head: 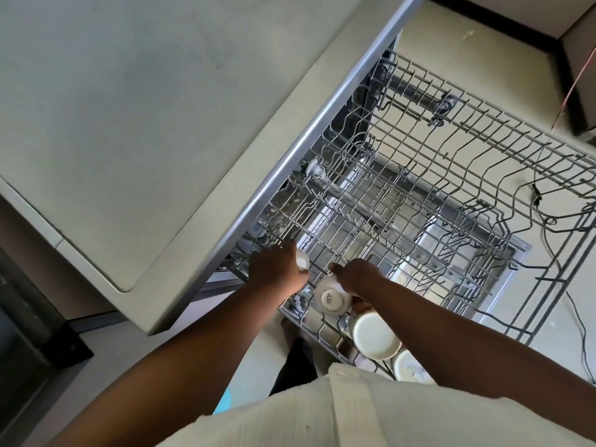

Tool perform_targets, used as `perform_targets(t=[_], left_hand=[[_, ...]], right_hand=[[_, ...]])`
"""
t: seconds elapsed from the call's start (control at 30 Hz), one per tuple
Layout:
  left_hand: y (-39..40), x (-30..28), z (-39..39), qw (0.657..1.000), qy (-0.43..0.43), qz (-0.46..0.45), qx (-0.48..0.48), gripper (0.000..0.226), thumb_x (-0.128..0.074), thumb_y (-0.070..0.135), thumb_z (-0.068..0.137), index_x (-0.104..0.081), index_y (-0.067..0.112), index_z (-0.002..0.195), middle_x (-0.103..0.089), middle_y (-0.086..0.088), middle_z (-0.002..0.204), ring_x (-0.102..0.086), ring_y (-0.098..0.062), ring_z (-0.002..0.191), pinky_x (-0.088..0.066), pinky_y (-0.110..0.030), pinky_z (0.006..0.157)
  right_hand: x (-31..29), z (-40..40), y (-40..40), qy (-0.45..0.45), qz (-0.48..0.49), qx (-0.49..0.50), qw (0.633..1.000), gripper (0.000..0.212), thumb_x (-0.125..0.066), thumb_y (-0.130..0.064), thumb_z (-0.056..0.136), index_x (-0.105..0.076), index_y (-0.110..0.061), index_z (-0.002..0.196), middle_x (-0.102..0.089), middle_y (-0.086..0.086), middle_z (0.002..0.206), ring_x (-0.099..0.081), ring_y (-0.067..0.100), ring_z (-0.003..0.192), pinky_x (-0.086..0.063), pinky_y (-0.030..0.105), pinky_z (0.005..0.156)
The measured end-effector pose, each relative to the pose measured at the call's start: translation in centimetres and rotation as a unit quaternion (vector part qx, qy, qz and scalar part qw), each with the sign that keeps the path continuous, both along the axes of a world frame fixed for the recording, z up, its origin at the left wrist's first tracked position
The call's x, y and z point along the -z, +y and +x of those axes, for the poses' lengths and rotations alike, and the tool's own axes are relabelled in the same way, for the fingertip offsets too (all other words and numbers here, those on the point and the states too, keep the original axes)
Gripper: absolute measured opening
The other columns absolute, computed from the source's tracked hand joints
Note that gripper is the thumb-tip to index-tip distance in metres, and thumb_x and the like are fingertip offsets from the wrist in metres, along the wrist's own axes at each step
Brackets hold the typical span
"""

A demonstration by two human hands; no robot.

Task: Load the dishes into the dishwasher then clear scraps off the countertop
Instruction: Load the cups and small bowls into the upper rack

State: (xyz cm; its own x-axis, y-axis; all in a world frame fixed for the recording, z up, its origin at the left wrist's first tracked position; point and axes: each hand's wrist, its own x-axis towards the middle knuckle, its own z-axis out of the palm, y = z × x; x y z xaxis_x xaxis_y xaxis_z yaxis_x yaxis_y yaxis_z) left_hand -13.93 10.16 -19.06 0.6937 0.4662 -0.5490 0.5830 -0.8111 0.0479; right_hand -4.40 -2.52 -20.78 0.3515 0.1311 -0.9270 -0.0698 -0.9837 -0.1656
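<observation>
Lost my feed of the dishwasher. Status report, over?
Left hand holds a white cup at the upper rack. Right hand grips an upturned cup. Two more cups racked. Nothing blocking.

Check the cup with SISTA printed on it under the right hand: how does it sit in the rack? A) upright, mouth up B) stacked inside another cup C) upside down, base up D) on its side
C: the cup shows its printed base upward in the rack, with the right hand on it.

Pale countertop point(129, 108), cream floor point(451, 43), dark cabinet point(577, 75), loose black wires point(548, 217)
</observation>
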Motion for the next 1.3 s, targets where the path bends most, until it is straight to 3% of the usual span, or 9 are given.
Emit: perform_targets(t=[0.3, 0.43, 0.53, 0.7, 0.83, 0.93, 1.0, 1.2, 1.3], left_hand=[[0.4, 0.2, -0.1, 0.998, 0.043, -0.043, -0.01, 0.059, -0.054, 0.056, 0.085, -0.041, 0.018, 0.128, -0.061, -0.004, 0.118, -0.06, -0.026, 0.105, -0.045, -0.038, 0.09], [0.3, -1.4, -0.2, 0.996, -0.037, -0.08, -0.009, 0.059, -0.055, 0.055, 0.088, -0.045, 0.019, 0.134, -0.058, -0.003, 0.128, -0.059, -0.026, 0.111, -0.046, -0.039, 0.095], [0.1, -3.5, -0.4, 0.989, -0.111, -0.099, -0.006, 0.056, -0.054, 0.049, 0.091, -0.046, 0.019, 0.137, -0.058, -0.004, 0.132, -0.058, -0.024, 0.115, -0.046, -0.037, 0.096], [-2.8, -9.5, -1.5, 0.959, -0.191, -0.207, 0.023, 0.037, -0.048, 0.044, 0.097, -0.056, 0.027, 0.129, -0.064, 0.001, 0.123, -0.061, -0.007, 0.092, -0.045, -0.021, 0.077], [-4.8, -13.8, -3.7, 0.93, -0.324, -0.135, 0.108, 0.045, -0.039, 0.045, 0.095, -0.064, 0.02, 0.124, -0.063, 0.003, 0.128, -0.049, -0.009, 0.124, -0.026, -0.018, 0.107], [-4.6, -16.3, -5.9, 0.911, -0.396, -0.063, 0.099, 0.044, -0.043, 0.041, 0.095, -0.061, 0.015, 0.126, -0.058, 0.0, 0.135, -0.039, -0.011, 0.133, -0.011, -0.013, 0.112], [-3.9, -17.5, -7.6, 0.903, -0.42, -0.023, 0.085, 0.048, -0.043, 0.044, 0.096, -0.057, 0.014, 0.131, -0.053, -0.001, 0.14, -0.033, -0.011, 0.138, -0.015, -0.018, 0.115], [0.1, -20.6, -14.2, 0.896, -0.439, 0.071, 0.005, 0.059, -0.032, 0.057, 0.097, -0.044, 0.019, 0.14, -0.041, -0.002, 0.149, -0.028, -0.018, 0.142, -0.027, -0.042, 0.113], [2.4, -21.9, -18.5, 0.893, -0.431, 0.125, -0.041, 0.065, -0.028, 0.061, 0.096, -0.042, 0.017, 0.141, -0.038, -0.005, 0.151, -0.028, -0.023, 0.143, -0.022, -0.044, 0.116]], right_hand=[[-1.3, -0.5, -0.4, -0.043, 0.033, -0.041, 0.998, 0.048, -0.041, -0.05, 0.098, -0.06, -0.008, 0.083, -0.064, 0.009, 0.069, -0.064, 0.025, 0.052, -0.055, 0.029, 0.055], [-2.2, 0.6, -1.1, -0.102, 0.042, -0.142, 0.984, 0.04, -0.04, -0.041, 0.098, -0.063, -0.009, 0.103, -0.066, 0.011, 0.103, -0.065, 0.028, 0.098, -0.052, 0.029, 0.076], [-3.4, 1.3, -2.3, -0.171, 0.056, -0.156, 0.971, 0.04, -0.042, -0.049, 0.094, -0.059, -0.017, 0.111, -0.064, 0.009, 0.115, -0.06, 0.029, 0.108, -0.049, 0.033, 0.081], [-7.5, 1.9, -4.6, -0.365, 0.126, -0.304, 0.871, 0.062, -0.047, -0.06, 0.087, -0.042, -0.024, 0.137, -0.048, 0.003, 0.141, -0.037, 0.025, 0.133, -0.031, 0.042, 0.106], [-11.4, 0.9, -5.3, -0.408, 0.165, -0.325, 0.837, 0.082, -0.045, -0.067, 0.086, -0.02, -0.023, 0.151, -0.016, 0.006, 0.16, -0.003, 0.029, 0.148, -0.004, 0.049, 0.117], [-14.7, -0.3, -4.5, -0.438, 0.211, -0.343, 0.804, 0.083, -0.035, -0.07, 0.087, -0.006, -0.028, 0.153, 0.003, 0.003, 0.162, 0.015, 0.027, 0.147, 0.01, 0.046, 0.114], [-16.7, -1.3, -3.3, -0.457, 0.258, -0.356, 0.773, 0.082, -0.033, -0.071, 0.088, -0.005, -0.029, 0.153, 0.006, 0.002, 0.162, 0.02, 0.025, 0.145, 0.015, 0.045, 0.113], [-22.6, -6.9, 2.4, -0.508, 0.354, -0.394, 0.679, 0.081, -0.034, -0.076, 0.082, -0.038, -0.022, 0.143, -0.036, 0.007, 0.153, -0.02, 0.031, 0.145, -0.008, 0.047, 0.115], [-24.9, -10.7, 5.9, -0.497, 0.39, -0.423, 0.649, 0.08, -0.028, -0.077, 0.084, -0.044, -0.022, 0.14, -0.04, 0.007, 0.151, -0.022, 0.03, 0.143, -0.022, 0.052, 0.115]])
